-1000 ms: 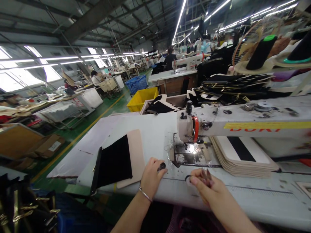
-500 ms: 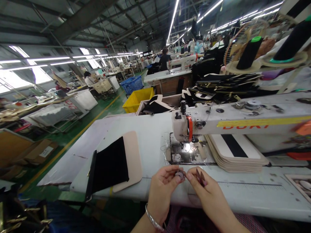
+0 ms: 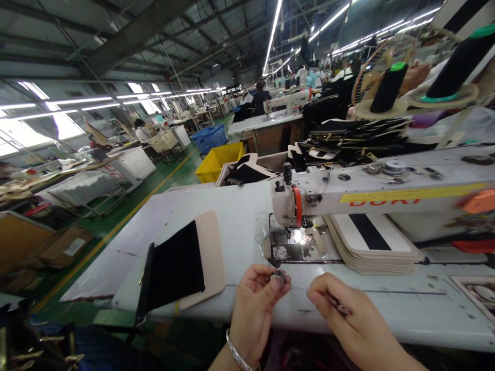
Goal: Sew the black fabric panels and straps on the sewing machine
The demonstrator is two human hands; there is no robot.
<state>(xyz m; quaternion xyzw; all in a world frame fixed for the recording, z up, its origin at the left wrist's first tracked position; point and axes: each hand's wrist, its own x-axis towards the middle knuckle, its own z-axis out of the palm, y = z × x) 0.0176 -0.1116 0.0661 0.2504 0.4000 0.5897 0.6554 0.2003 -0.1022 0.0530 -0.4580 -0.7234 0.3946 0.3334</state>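
My left hand [image 3: 250, 304] is closed, pinching a small round metal bobbin case [image 3: 278, 278] between thumb and fingers above the table's front edge. A thin thread [image 3: 298, 288] runs from it to the right. At the other end, the thumb and forefinger of my right hand [image 3: 351, 309] pinch the thread. Small thread snips [image 3: 340, 308] are tucked in the same hand, mostly hidden by the fingers. Just beyond both hands stands the sewing machine [image 3: 286, 201], with its metal needle plate [image 3: 297, 250] at the bed.
A black and beige bag piece [image 3: 178, 265] lies at the left. Stacked beige panels with a black stripe [image 3: 367, 232] sit under the machine arm. A yellow crate [image 3: 220, 157] and a blue basket [image 3: 210, 136] stand behind, near black thread cones [image 3: 389, 87].
My right hand has moved right, away from the bobbin case, and a length of thread now spans the gap. The snips' blades, upright before, have turned down. The left hand stays nearly in place.
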